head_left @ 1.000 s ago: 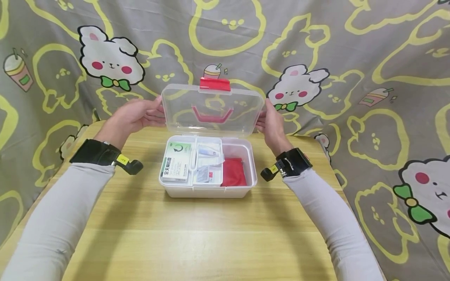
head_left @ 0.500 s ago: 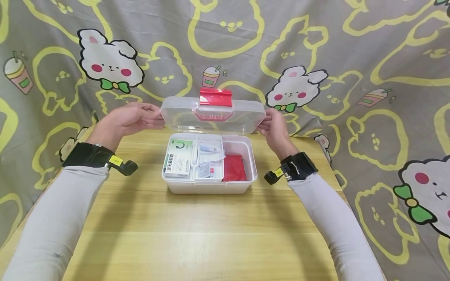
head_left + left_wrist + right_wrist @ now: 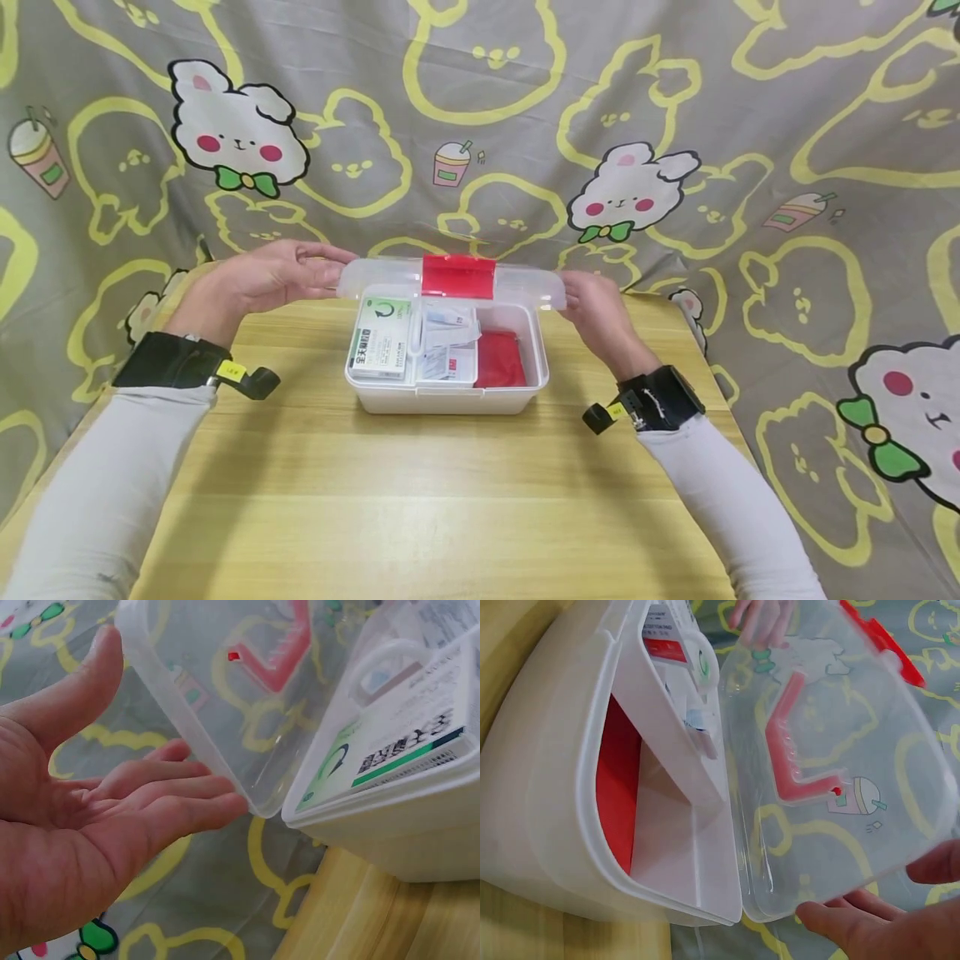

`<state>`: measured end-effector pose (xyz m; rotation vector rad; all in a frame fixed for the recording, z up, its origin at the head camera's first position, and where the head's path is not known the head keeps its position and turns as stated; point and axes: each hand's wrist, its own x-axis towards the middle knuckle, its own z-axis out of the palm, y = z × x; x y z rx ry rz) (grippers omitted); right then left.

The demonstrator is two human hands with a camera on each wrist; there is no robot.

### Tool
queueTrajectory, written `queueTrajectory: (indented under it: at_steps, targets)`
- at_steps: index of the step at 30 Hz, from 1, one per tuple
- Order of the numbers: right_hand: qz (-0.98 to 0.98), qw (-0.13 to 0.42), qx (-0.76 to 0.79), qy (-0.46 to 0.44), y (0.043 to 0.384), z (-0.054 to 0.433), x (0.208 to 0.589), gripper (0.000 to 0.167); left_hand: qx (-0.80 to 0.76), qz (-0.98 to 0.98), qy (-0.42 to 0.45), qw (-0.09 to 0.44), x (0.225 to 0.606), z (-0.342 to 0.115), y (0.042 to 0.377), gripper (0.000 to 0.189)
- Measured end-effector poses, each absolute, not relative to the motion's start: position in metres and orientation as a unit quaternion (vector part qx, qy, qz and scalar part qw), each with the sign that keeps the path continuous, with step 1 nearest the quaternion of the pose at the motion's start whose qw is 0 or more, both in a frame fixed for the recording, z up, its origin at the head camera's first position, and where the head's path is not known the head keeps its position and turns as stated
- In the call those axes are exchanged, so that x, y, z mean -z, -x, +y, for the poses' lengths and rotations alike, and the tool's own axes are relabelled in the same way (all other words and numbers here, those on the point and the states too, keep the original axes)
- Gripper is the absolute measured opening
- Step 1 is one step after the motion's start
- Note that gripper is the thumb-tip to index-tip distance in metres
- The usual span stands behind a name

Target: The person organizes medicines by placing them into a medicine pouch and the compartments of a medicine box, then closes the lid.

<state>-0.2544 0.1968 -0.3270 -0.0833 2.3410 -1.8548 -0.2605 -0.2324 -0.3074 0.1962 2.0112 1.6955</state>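
Note:
A white storage box (image 3: 450, 402) stands on the table, its clear lid (image 3: 382, 275) tilted partway over the opening at the hinge side. A red latch (image 3: 459, 277) runs along the lid's free edge. My left hand (image 3: 277, 275) touches the lid's left side with extended fingers, the thumb apart in the left wrist view. At the opposite side, my right hand (image 3: 600, 312) has its fingertips against the lid's edge. Inside the box are a green-and-white medicine carton (image 3: 384, 343), several small packets (image 3: 444, 360) in a white tray, and a red pouch (image 3: 501, 360).
The wooden table (image 3: 450, 508) extends in front of the box. A grey patterned curtain (image 3: 360, 50) hangs close behind and along both sides. Black straps (image 3: 171, 360) with small wrist cameras sit on both wrists.
The lid has swung from nearly upright down toward the box, its red latch dropping forward. Both hands have come lower and nearer with it. The box and its contents stay in place.

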Motion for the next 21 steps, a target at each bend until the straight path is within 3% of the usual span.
queueTrajectory:
  at_steps: [6,21]
  targets:
    - [0.73,0.121,0.673,-0.012,0.245,0.2,0.331,0.047,-0.563,0.78,-0.095,0.257,0.309,-0.226,0.249,0.068]
    - [0.814,0.088,0.574,0.008,0.231,0.195,0.35,0.051,-0.58,0.764,-0.113,0.259,0.33,-0.223,0.228,0.086]
